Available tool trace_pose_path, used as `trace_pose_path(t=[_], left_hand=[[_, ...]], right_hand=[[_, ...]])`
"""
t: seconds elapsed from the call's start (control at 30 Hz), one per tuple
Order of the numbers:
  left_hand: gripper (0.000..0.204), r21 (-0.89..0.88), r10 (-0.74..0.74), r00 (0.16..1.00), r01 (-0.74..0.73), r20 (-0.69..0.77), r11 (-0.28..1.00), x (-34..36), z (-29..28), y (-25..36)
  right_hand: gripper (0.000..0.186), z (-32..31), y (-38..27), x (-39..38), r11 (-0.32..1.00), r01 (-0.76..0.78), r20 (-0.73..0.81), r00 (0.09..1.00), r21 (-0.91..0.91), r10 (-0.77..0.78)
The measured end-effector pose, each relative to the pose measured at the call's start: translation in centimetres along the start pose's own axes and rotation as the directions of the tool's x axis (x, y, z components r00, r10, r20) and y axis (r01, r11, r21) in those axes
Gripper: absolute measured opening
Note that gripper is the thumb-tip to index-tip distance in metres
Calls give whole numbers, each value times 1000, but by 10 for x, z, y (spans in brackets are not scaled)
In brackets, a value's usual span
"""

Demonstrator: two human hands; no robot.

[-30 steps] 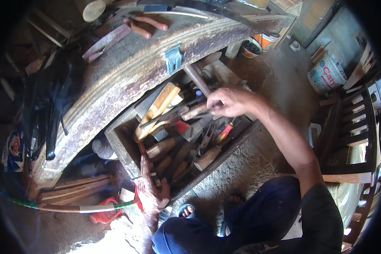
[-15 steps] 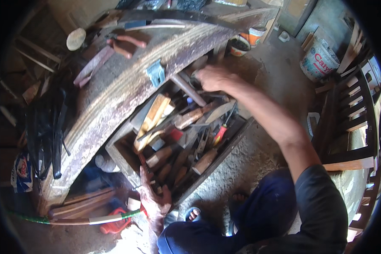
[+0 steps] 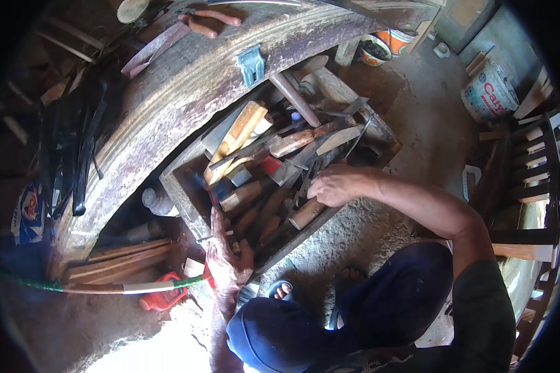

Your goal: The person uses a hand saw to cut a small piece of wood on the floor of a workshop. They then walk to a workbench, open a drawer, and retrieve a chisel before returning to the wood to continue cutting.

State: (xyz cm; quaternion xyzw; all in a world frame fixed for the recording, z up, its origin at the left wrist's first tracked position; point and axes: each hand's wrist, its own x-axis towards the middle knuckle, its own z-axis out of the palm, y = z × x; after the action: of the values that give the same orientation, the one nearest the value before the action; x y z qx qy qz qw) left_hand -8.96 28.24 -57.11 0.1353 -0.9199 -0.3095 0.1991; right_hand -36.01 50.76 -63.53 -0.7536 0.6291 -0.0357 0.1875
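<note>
A wooden toolbox (image 3: 183, 205), full of hand tools, stands on the floor in front of me. My left hand (image 3: 227, 258) grips its near left end, with the thumb bent inward over the edge. Closed fingers of my right hand (image 3: 334, 185) are down in the box's right half, around a screwdriver whose thin shaft (image 3: 357, 138) shows beyond them; its handle is hidden beneath the hand. Just left of that hand lies a wooden tool handle (image 3: 306, 214). Farther in are a pale wooden block (image 3: 242, 130), a brown wooden handle (image 3: 292, 143) and a metal pipe (image 3: 294, 99).
A long curved wooden piece (image 3: 149, 140) arches over the box's far side, bearing pliers (image 3: 208, 22) and a blue-grey clip (image 3: 251, 65). A striped hoop (image 3: 149, 287) and red bottle (image 3: 162, 301) lie left. Buckets (image 3: 488, 93) and a slatted wooden frame (image 3: 522, 239) stand right.
My right hand has come from the box's far edge toward me, down onto the screwdriver's red-and-yellow handle. My left hand keeps its hold on the box. The view has shifted slightly.
</note>
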Motion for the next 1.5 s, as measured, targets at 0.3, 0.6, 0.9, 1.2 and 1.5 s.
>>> trace_pose_path(t=[0.3, 0.6, 0.9, 1.2, 1.5], left_hand=[[90, -27, -17, 1000, 18, 9, 999, -2, -6, -3], [92, -43, -58, 996, 61, 64, 997, -2, -6, -3], [92, -13, -58, 997, 59, 40, 998, -5, -7, -10], [93, -34, -18, 1000, 19, 25, 999, -5, -5, -14], [91, -50, -43, 997, 46, 66, 998, -7, -10, -14]], right_hand=[[23, -53, 13, 21, 941, -187, 298, 949, 282, 99], [20, -11, 56, 26, 938, -323, 514, 829, 123, 218], [16, -86, -28, 55, 962, -259, 385, 881, -93, 274], [18, -71, -32, 45, 801, -561, 298, 744, -208, 598], [23, -90, -45, 77, 855, -440, 595, 622, -274, 510]])
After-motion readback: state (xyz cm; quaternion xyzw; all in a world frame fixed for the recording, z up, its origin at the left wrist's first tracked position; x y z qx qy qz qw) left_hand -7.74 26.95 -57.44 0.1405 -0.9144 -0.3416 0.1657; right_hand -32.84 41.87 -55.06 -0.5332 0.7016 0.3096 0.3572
